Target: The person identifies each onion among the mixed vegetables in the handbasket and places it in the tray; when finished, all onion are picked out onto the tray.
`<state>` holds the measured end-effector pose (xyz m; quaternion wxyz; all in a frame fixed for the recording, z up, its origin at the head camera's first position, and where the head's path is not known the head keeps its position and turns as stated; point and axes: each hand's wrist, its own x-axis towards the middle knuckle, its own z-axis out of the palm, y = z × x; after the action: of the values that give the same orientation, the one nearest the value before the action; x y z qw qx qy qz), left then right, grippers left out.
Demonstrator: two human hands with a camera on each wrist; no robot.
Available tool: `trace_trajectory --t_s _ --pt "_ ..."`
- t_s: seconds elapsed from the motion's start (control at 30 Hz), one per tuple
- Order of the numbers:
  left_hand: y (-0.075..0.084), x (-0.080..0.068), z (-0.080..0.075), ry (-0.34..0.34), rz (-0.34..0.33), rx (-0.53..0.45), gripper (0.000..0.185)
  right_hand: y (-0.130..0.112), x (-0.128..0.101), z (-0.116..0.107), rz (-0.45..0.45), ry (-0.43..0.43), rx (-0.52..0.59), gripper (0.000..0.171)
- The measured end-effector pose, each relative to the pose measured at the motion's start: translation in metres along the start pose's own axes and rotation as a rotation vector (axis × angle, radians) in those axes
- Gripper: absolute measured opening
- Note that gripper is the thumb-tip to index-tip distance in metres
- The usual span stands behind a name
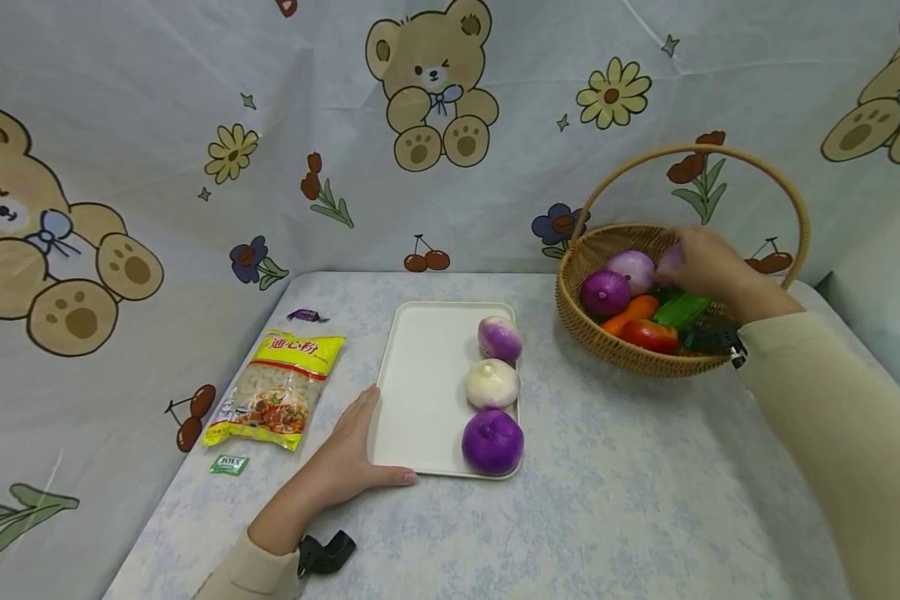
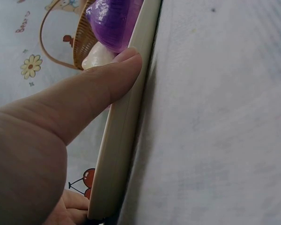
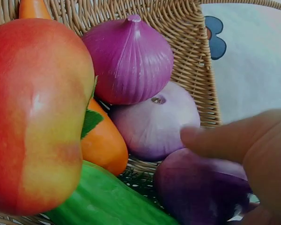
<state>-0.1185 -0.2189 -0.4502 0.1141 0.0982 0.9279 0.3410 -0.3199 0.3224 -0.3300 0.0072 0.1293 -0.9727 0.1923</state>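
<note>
My left hand (image 1: 342, 462) rests at the near left corner of a white tray (image 1: 427, 375), fingers along its left side. In the left wrist view its straight thumb (image 2: 98, 79) touches the tray's rim. Along the tray's right side sit a purple-and-white onion (image 1: 499, 338), a white onion (image 1: 492, 383) and a deep purple onion (image 1: 492, 442). Over at the wicker basket (image 1: 607, 350), my right hand (image 1: 708, 267) reaches inside and grips a purple onion (image 3: 192, 185), partly hidden by the hand. Beside that lie a pale purple onion (image 3: 154, 122) and a magenta onion (image 3: 131, 61).
Also in the basket are a red-and-yellow mango (image 3: 42, 117), a carrot (image 1: 632, 315) and a green cucumber (image 1: 681, 310). The basket's tall handle (image 1: 720, 152) arches above. Left of the tray lie a macaroni bag (image 1: 277, 390), a purple wrapped candy (image 1: 307, 315) and a green packet (image 1: 229, 465).
</note>
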Motion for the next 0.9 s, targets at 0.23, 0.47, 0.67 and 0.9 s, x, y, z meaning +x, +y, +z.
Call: trace_trajectory --t_s 0.23,0.47,0.67,0.9 --pt "0.003 0.001 0.0 -0.006 -0.008 0.007 0.149 0.0 -0.005 -0.001 0.039 0.008 0.03 0.066" --pt "0.004 0.0 0.0 -0.008 -0.023 0.011 0.15 -0.015 -0.009 -0.016 0.024 0.03 0.069 0.063" --pt "0.005 -0.001 0.0 -0.007 -0.02 0.016 0.15 -0.042 -0.018 -0.024 -0.068 0.072 0.043 0.067" --pt "0.004 0.0 0.001 -0.009 -0.029 0.013 0.15 -0.097 -0.033 -0.02 -0.197 0.08 0.082 0.064"
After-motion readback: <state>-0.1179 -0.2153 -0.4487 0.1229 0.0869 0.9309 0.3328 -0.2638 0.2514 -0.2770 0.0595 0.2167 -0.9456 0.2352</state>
